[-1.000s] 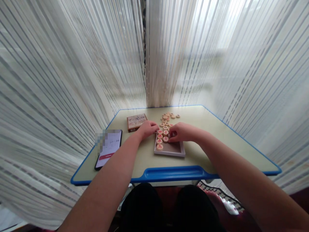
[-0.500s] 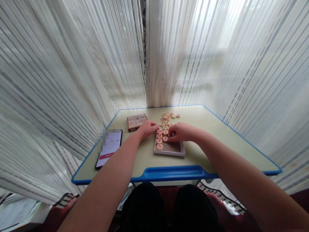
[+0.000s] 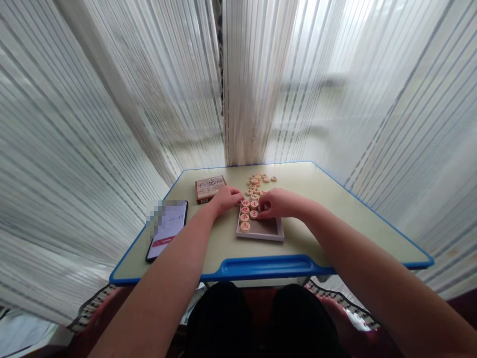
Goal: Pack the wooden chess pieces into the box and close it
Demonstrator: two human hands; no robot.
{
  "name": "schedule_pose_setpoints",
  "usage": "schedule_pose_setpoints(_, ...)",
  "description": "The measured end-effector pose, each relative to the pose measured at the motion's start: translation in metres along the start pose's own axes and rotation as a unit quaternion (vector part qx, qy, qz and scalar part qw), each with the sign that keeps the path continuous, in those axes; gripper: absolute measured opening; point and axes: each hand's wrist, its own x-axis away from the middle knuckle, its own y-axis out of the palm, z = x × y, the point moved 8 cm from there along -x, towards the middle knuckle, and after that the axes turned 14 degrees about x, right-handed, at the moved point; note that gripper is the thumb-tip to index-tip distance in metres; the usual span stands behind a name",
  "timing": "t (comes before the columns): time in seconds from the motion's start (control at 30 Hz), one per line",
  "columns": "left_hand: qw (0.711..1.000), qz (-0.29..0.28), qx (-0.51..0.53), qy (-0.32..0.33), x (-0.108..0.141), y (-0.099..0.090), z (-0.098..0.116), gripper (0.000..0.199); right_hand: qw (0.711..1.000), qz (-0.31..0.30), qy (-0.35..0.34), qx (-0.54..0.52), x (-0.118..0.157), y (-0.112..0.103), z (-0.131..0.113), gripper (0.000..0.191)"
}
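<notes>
A shallow white tray [image 3: 261, 237] with a brown bottom lies on the table. Round wooden pieces with red characters stand in it in two columns at the left, a piece [image 3: 245, 226] lowest in the left one. Over the tray, my right hand [image 3: 278, 203] is closed, its fingertips beside a piece [image 3: 254, 215] in the second column; what it holds, if anything, is hidden. My left hand [image 3: 228, 198] rests at the tray's far left corner with its fingers together, their contents too small to make out. More loose pieces [image 3: 254, 181] lie beyond the tray.
A brown patterned box [image 3: 209, 188] is at the back left. A phone [image 3: 168, 229] with a lit screen lies at the left edge. The pale green table [image 3: 357, 228] has a blue rim and a blue groove [image 3: 266, 266] in front. Striped curtains hang behind.
The view has shifted very slightly. Both hands keep nearly the same places at the tray, and the pieces in it look the same.
</notes>
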Motion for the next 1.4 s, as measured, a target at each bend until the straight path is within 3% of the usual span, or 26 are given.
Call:
schedule_pose_setpoints(0.2, 1.000, 0.000, 0.002, -0.003, -0.001, 0.000, -0.001, 0.025, 0.999, 0.045, 0.004, -0.002, 0.002, -0.012, 0.003, 0.031)
schedule_pose_setpoints(0.33, 1.000, 0.000, -0.003, -0.008, -0.002, 0.000, -0.004, 0.026, 0.989, 0.110, 0.092, 0.021, -0.001, -0.018, 0.028, 0.028)
schedule_pose_setpoints(0.47, 1.000, 0.001, 0.000, -0.009, -0.002, 0.001, -0.004, 0.026, 0.978, 0.145, 0.146, 0.019, -0.010, -0.007, 0.054, 0.026)
schedule_pose_setpoints(0.8, 1.000, -0.009, -0.012, 0.001, -0.001, 0.006, -0.003, 0.029, 0.957, 0.217, 0.158, -0.113, -0.027, 0.017, 0.090, 0.038)
schedule_pose_setpoints(0.93, 0.999, -0.016, -0.032, 0.011, 0.003, 0.010, 0.004, 0.029, 0.953, 0.195, 0.185, -0.139, -0.030, 0.026, 0.099, 0.038)
schedule_pose_setpoints(1.07, 0.999, -0.018, -0.049, 0.010, 0.005, 0.012, 0.008, 0.028, 0.975, 0.141, 0.124, -0.123, -0.036, 0.036, 0.090, 0.035)
schedule_pose_setpoints(1.27, 0.995, -0.014, -0.093, 0.022, 0.004, 0.012, 0.011, 0.027, 0.970, 0.175, 0.127, -0.112, -0.036, 0.031, 0.089, 0.038)
schedule_pose_setpoints(1.33, 0.995, 0.002, -0.092, 0.023, 0.004, 0.009, 0.011, 0.028, 0.976, 0.152, 0.105, -0.118, -0.037, 0.032, 0.083, 0.038)
schedule_pose_setpoints(1.4, 0.994, 0.053, -0.089, 0.031, 0.003, 0.001, 0.013, 0.029, 0.979, 0.134, 0.081, -0.132, -0.038, 0.032, 0.076, 0.037)
